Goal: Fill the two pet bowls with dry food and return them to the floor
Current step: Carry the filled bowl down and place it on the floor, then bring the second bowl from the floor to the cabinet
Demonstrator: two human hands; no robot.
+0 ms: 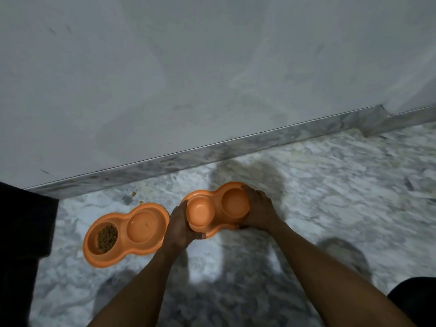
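Axis: orange plastic twin-well pet bowl [202, 208] lies crosswise.
Left hand [180, 224]: grips left end.
Right hand [260, 212]: grips right end.

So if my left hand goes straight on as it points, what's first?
Likely the marble skirting under the wall; the left hand, gripping the orange double bowl, has only floor ahead. Depth unclear.

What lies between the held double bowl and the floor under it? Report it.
Nothing visible. The left hand and right hand grip the empty double bowl by its ends over marble floor; the other bowl sits to its left.
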